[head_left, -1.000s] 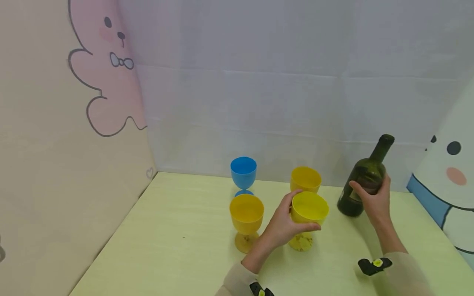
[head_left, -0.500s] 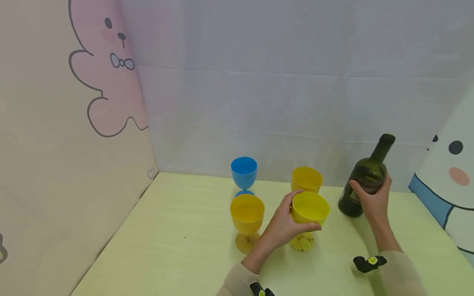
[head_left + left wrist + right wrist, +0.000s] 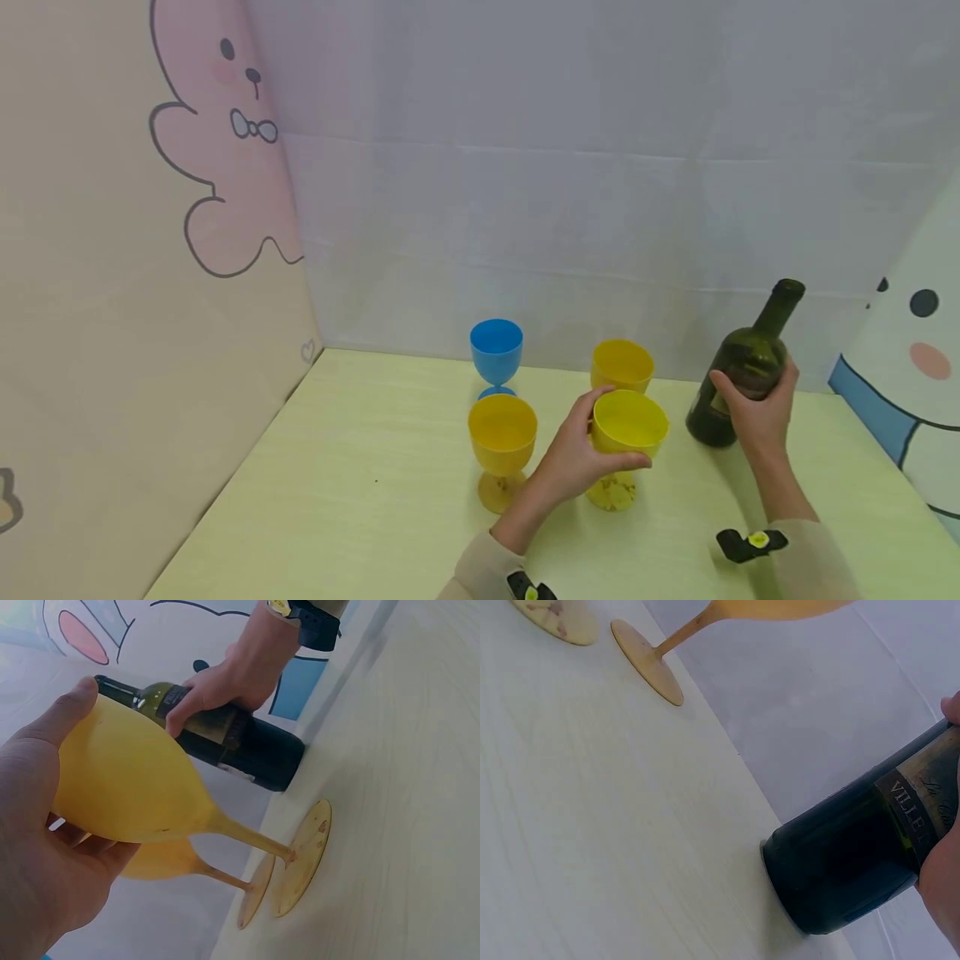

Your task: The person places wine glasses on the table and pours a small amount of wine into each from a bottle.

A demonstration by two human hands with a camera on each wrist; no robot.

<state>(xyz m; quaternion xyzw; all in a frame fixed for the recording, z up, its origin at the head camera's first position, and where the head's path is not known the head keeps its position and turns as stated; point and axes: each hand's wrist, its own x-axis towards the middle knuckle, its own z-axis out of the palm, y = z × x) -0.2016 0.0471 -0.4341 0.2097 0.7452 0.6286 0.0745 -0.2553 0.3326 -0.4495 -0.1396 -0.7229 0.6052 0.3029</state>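
Note:
My left hand (image 3: pixel 572 460) holds the bowl of a bright yellow goblet (image 3: pixel 628 423), thumb on the near side and fingers behind. The left wrist view shows this goblet (image 3: pixel 142 776) with its stained foot on the table. My right hand (image 3: pixel 767 423) grips a dark green wine bottle (image 3: pixel 756 357) around its labelled body. Its neck leans to the right in the head view. In the right wrist view the bottle's base (image 3: pixel 832 877) is at the tabletop; whether all of it touches, I cannot tell.
Behind the held goblet stands another yellow goblet (image 3: pixel 621 363). Left of my left hand are an orange-yellow goblet (image 3: pixel 501 446) and, farther back, a blue goblet (image 3: pixel 495 357). A white sheet (image 3: pixel 480 208) hangs behind the pale table (image 3: pixel 337 500); printed panels flank it.
My right hand and the bottle have come down slightly. The left hand still holds the yellow goblet in the same place. The view has shifted a little.

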